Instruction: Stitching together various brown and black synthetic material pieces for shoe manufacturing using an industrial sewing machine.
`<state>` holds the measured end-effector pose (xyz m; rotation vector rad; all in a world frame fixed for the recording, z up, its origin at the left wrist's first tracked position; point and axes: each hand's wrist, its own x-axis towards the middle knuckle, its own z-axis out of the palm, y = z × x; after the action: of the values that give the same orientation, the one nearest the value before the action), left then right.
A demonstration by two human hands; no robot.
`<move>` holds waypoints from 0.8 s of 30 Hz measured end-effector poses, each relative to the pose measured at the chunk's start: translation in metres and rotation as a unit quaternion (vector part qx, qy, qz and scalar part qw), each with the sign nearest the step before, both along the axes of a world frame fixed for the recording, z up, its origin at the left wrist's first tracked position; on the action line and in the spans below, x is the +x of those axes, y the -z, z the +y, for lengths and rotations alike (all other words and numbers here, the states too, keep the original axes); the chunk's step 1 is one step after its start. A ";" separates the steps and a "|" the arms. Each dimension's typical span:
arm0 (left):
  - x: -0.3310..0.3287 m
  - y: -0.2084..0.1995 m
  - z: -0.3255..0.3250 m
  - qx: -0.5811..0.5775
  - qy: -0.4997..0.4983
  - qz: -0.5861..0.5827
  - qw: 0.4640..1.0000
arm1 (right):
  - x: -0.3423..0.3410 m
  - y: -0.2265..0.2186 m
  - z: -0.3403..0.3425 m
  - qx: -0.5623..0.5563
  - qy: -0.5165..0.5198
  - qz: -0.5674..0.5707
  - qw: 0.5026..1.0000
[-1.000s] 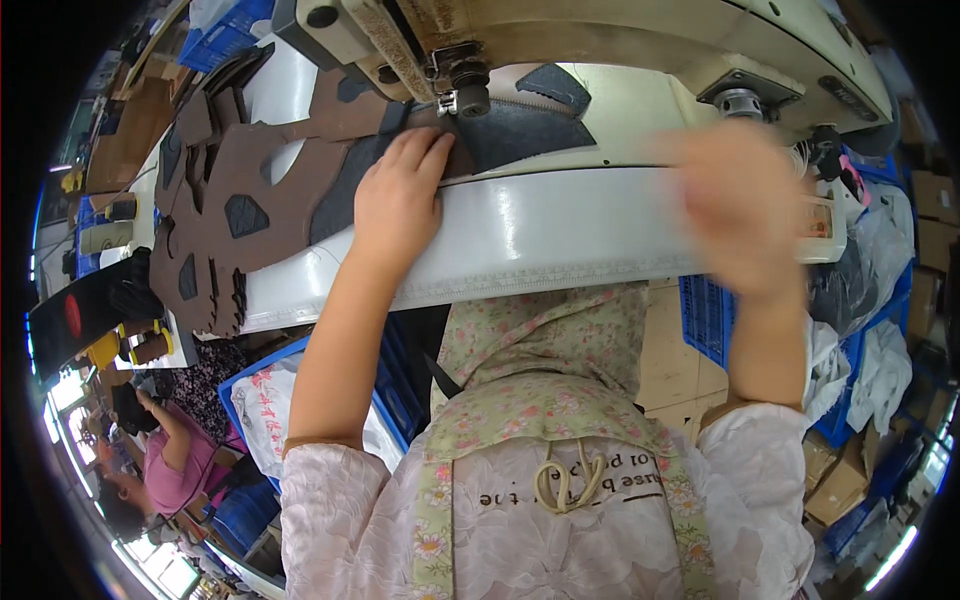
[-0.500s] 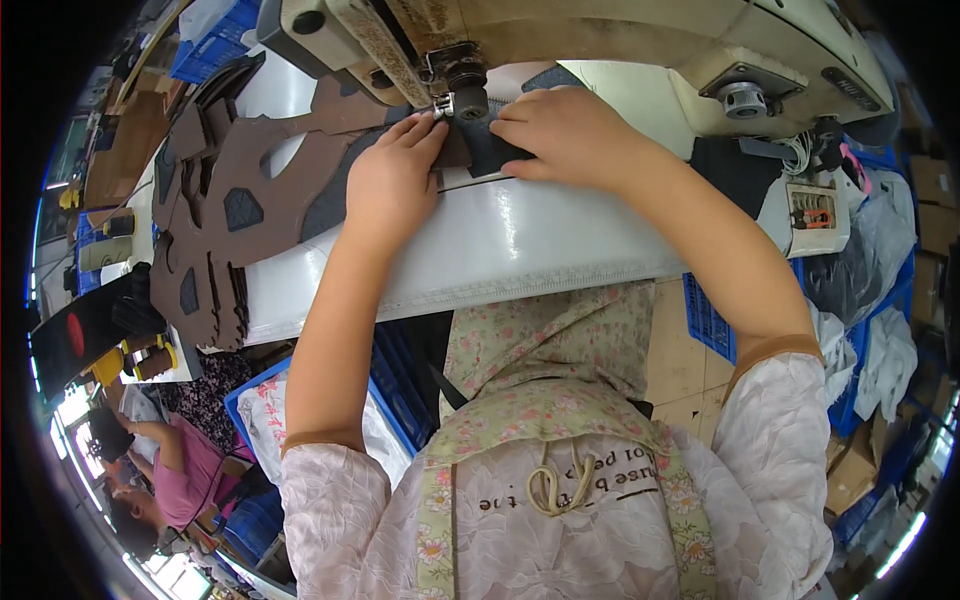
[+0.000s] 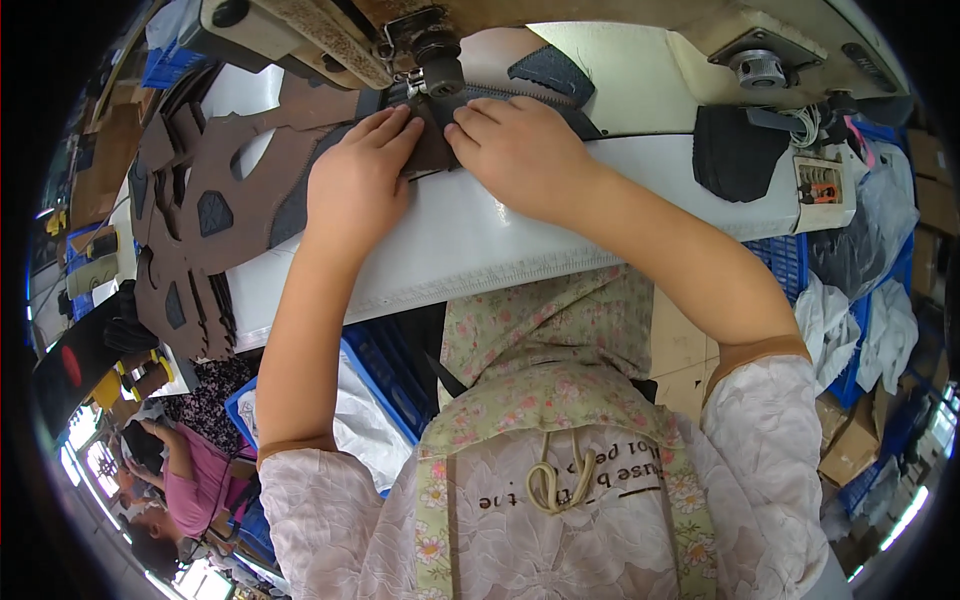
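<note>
Beneath the sewing machine's presser foot (image 3: 413,84) lie a dark strip (image 3: 432,115) and a brown piece of material (image 3: 432,153). My left hand (image 3: 358,180) rests on the work left of the foot, its fingers stretched forward and lying flat. From the other side my right hand (image 3: 520,150) presses on the dark strip, fingertips bent slightly and close to the foot. Both hands lie over the material rather than around it; their thumbs are partly hidden. Left of my left hand spread brown cut pieces (image 3: 275,195) with dark patches.
The machine head (image 3: 600,12) spans the far side. A dark textured piece (image 3: 555,75) lies behind my right hand, and a black piece (image 3: 738,155) farther right. Blue crates (image 3: 385,375) stand below the white table (image 3: 480,240). Another person in pink (image 3: 200,480) sits at lower left.
My right hand has moved left, closer to the left hand and the presser foot, uncovering more dark textured piece. The whole view has shifted slightly, with the table edge and machine moving left.
</note>
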<state>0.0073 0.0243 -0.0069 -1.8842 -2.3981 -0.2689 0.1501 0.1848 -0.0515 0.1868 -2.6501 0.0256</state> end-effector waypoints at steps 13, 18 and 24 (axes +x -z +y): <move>-0.008 0.017 -0.004 0.017 0.033 0.076 0.996 | -0.002 0.012 0.011 -0.025 0.003 0.053 0.998; -0.011 0.020 -0.007 0.020 0.029 0.081 0.996 | -0.002 0.015 0.013 -0.050 0.006 0.057 0.997; -0.013 0.022 -0.008 0.019 0.033 0.069 0.997 | -0.002 0.016 0.015 -0.061 0.009 0.060 0.996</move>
<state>-0.0059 0.0163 -0.0289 -1.9019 -2.2290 -0.1806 0.1480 0.1999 -0.0672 0.1201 -2.5215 0.1650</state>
